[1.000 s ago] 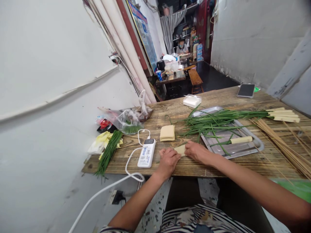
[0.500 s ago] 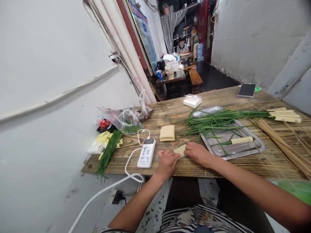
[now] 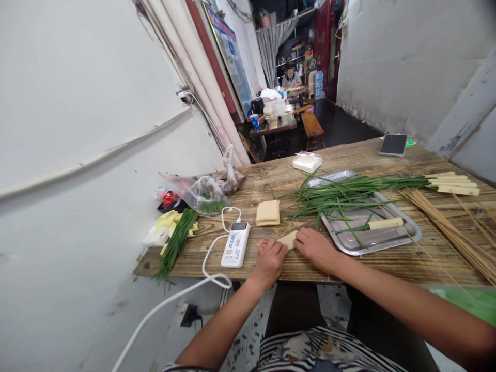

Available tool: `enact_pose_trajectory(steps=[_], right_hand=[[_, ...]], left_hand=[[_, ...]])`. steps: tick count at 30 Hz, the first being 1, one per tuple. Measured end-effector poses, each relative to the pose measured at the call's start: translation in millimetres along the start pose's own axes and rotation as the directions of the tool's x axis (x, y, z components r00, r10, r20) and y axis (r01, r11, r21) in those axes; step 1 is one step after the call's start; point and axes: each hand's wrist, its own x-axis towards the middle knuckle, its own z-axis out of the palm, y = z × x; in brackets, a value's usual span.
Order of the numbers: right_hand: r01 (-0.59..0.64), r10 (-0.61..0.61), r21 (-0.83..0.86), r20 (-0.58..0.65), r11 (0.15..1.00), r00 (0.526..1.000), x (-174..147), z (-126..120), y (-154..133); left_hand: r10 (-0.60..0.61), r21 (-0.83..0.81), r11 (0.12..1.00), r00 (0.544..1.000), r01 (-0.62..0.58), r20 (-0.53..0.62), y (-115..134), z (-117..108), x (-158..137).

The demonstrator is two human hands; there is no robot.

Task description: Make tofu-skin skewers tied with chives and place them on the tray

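A pale yellow tofu-skin sheet, partly rolled, lies near the table's front edge between my hands. My left hand has its fingers curled over the left end. My right hand is closed on the right end, with its fingertips pressed down. Both hands hide much of the roll. Just beyond them sits a stack of square tofu-skin sheets. To the right, loose green chives lie across a metal tray. One finished-looking roll, with chives sticking out of its left end, rests in that tray.
Several rolls lie at the right, beside bamboo skewers. A white power bank with a cable is left of my hands. Farther left are a chive bundle and plastic bags. A phone lies at the back.
The view has shifted very slightly. My left fingers have moved a little on the sheet, and both hands remain on it at nearly the same place.
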Motion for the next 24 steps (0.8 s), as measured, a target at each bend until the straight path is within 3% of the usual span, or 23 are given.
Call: enact_pose_trajectory(steps=[5, 15, 19, 24], right_hand=[[-0.034, 0.030, -0.067, -0.061, 0.997, 0.998, -14, 3, -14], [0.036, -0.033, -0.031, 0.076, 0.999, 0.997, 5, -10, -4], [0.057, -0.058, 0.016, 0.114, 0.998, 0.992, 10, -11, 2], [0.052, -0.060, 0.049, 0.172, 0.997, 0.983, 18, -12, 12]], left_hand=[[-0.037, -0.008, 0.999, 0.999, 0.038, 0.006, 2, -1, 2], [-0.155, 0.140, 0.977, 0.987, 0.160, -0.040, 16, 4, -1], [-0.051, 0.191, 0.979, 0.992, 0.073, -0.117, 21, 15, -10], [-0.081, 0.192, 0.978, 0.996, 0.087, -0.037, 19, 21, -10]])
